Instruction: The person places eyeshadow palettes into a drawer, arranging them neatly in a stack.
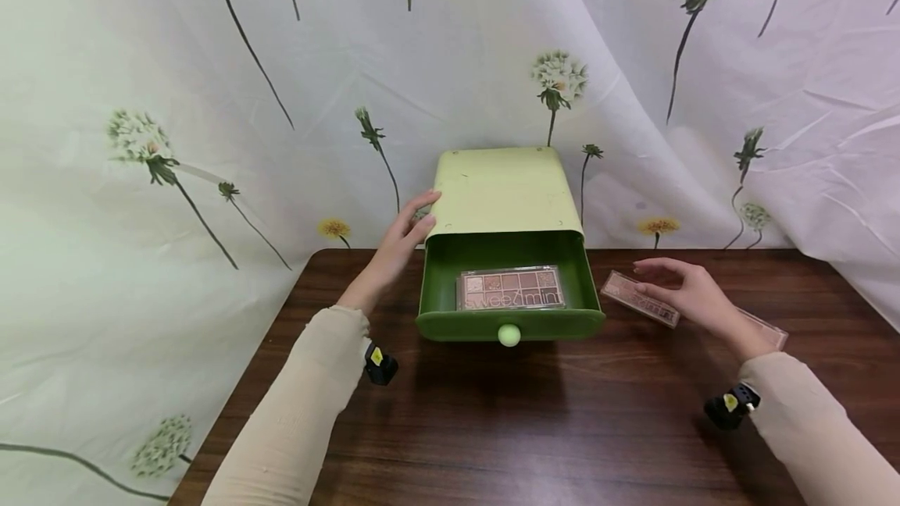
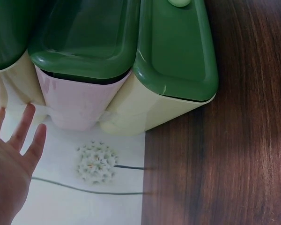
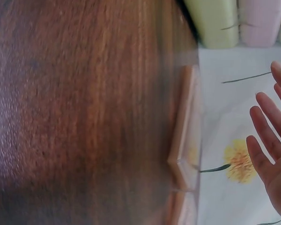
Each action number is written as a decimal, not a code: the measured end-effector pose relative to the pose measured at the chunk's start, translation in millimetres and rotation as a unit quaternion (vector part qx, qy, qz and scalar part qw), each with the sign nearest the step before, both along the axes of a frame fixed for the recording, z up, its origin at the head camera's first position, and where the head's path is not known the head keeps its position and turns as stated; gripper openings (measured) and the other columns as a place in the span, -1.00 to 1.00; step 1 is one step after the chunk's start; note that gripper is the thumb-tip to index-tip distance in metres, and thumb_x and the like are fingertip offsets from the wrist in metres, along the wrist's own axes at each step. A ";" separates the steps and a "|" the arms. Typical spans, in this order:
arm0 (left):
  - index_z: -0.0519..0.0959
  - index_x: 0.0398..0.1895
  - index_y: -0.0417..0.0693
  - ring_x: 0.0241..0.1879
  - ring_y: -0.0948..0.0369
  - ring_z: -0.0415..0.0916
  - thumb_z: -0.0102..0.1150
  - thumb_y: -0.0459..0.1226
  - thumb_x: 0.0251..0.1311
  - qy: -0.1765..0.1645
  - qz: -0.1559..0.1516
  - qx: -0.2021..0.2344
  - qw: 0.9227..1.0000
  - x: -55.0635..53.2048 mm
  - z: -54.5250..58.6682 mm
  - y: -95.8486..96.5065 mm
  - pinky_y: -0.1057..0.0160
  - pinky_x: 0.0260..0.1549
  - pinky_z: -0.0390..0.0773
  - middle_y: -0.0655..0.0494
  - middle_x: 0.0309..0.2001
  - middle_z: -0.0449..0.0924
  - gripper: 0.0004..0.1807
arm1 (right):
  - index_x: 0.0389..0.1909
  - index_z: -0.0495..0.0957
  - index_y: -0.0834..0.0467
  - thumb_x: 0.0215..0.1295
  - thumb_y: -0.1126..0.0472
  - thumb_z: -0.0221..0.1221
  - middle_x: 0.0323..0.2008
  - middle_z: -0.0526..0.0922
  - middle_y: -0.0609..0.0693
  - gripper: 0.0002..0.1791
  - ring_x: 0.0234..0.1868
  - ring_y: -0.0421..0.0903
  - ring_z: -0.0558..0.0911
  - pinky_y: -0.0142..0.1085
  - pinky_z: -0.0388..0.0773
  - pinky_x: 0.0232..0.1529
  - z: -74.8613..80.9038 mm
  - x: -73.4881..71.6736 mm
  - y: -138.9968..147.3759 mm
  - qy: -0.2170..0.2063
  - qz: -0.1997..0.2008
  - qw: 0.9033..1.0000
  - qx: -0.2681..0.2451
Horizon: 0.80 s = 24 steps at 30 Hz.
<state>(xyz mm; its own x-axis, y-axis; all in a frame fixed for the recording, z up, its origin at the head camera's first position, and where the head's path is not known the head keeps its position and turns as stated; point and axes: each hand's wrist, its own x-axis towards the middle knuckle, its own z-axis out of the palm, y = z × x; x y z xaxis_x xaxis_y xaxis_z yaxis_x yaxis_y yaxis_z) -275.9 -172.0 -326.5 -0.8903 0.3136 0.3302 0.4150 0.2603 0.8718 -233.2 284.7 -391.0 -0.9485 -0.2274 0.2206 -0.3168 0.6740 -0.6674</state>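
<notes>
A small drawer cabinet [image 1: 502,190] with a pale yellow-green top has its dark green upper drawer [image 1: 450,326] pulled out. Inside that drawer lies an eyeshadow palette [image 1: 511,289] with a clear lid. My left hand [image 1: 397,248] touches the cabinet's upper left side, fingers spread. To the right of the drawer, a second eyeshadow palette [image 1: 629,297] lies on the table. Above it hovers my right hand [image 1: 692,299], fingers loosely extended and holding nothing. A third palette [image 1: 769,330] is partly hidden by the right wrist.
Below the top tier, the left wrist view shows a pink tier [image 2: 79,101] and a yellowish tier [image 2: 150,105] with closed green drawers. Everything stands on a dark wooden table [image 1: 598,428]. Behind it hangs a white cloth [image 1: 464,69] printed with dandelions.
</notes>
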 end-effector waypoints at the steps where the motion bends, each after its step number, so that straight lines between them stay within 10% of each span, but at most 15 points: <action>1: 0.25 0.50 0.08 0.44 0.06 0.07 -0.13 -0.11 0.50 0.000 0.000 0.000 1.000 0.2 -0.1 0.1 -0.15 0.28 0.19 0.14 0.54 0.00 -0.46 | 0.19 0.56 0.21 0.34 0.13 0.29 0.08 0.64 0.18 -0.55 0.06 0.07 0.59 -0.25 0.48 -0.06 -2.0 -1.3 0.9 -0.006 -0.003 1.000 0.002; 8: 0.24 0.50 0.09 0.41 -0.05 0.10 -0.14 -0.11 0.51 -0.003 -0.001 0.000 1.000 0.8 -0.8 0.2 -0.17 0.27 0.19 0.17 0.54 0.01 -0.46 | 0.21 0.50 0.30 0.34 0.12 0.28 0.15 0.56 0.31 -0.49 0.20 0.33 0.44 0.20 0.35 0.11 -13.4 -9.6 4.6 -0.039 -0.008 0.999 -0.006; 24: 0.24 0.51 0.12 0.38 0.03 0.16 -0.14 -0.12 0.52 -0.012 0.006 -0.004 1.000 0.9 0.4 0.0 -0.15 0.28 0.19 0.20 0.54 0.01 -0.48 | 0.27 0.40 0.41 0.34 0.13 0.29 0.18 0.49 0.42 -0.39 0.21 0.35 0.45 0.15 0.41 0.11 -35.5 -27.0 5.9 -0.085 -0.007 0.996 0.005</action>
